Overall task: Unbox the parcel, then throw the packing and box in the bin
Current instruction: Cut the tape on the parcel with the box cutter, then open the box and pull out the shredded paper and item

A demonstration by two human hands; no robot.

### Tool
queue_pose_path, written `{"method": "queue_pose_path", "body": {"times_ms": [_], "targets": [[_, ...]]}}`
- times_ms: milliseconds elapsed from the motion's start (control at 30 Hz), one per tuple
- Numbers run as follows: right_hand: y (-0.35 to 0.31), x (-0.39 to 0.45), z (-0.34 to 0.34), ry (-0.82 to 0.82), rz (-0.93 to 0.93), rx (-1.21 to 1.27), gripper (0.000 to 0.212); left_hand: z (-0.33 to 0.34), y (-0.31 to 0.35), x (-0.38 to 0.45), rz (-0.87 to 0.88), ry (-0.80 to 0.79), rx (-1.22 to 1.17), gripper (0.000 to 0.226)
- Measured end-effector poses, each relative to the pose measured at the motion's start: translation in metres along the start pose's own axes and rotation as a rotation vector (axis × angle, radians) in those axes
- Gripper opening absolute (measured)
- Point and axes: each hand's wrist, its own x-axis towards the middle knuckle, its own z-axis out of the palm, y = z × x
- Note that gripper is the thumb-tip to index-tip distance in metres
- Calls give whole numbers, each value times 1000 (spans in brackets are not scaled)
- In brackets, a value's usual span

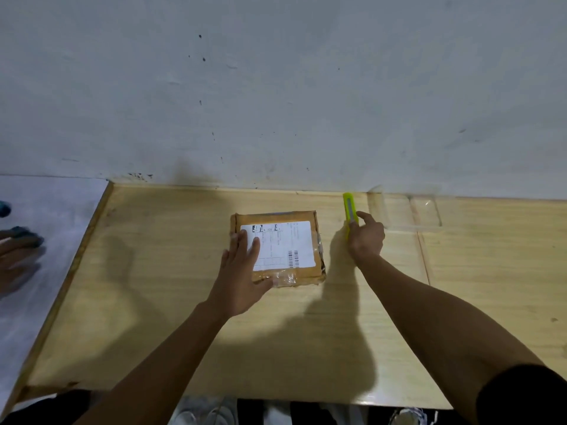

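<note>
Wall (276, 87): pale grey, scuffed and speckled with dark marks, filling the upper half of the view.
Bench (184, 332): light wood-grain top, pushed against the wall, with the person's shadow falling across it.
Floor (46, 210): pale strip to the left of the bench; a blurred shape lies there that cannot be made out.
Parcel (306, 217): flat brown cardboard box lying on the bench near the wall, centre of view — sealed with clear tape, a white shipping label (285, 243) with barcodes on its top face.
Clear plastic piece (405, 213): transparent, lying on the bench by the wall, just right of the right hand.
Left hand (242, 271): laid flat on the parcel's near left corner, fingers spread over the label, thumb along the front edge.
Right hand (366, 237): just right of the parcel, fingers wrapped around the knife handle, forefinger extended.
Utility knife (349, 210): yellow-green — its upper end points toward the wall, above the bench.
</note>
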Motion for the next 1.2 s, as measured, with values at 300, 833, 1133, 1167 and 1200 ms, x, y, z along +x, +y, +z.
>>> {"method": "queue_pose_path", "body": {"times_ms": [300, 833, 1133, 1167, 1200], "targets": [[7, 5, 4, -14, -79, -129, 37, 1, -1, 0, -3, -3, -41, 93], [15, -107, -26, -381, -793, -171, 50, -3, -19, -19, 9, 77, -329, 107], [10, -115, -29, -333, -989, -481, 38, -3, -33, -28, -73, 47, -493, 118], [8, -116, -30, -322, -994, -485, 31, -3, -33, -29, -69, 48, -483, 117], [7, -117, -31, -306, -997, -492, 23, -3, -33, -29, -67, 51, -473, 117]]}}
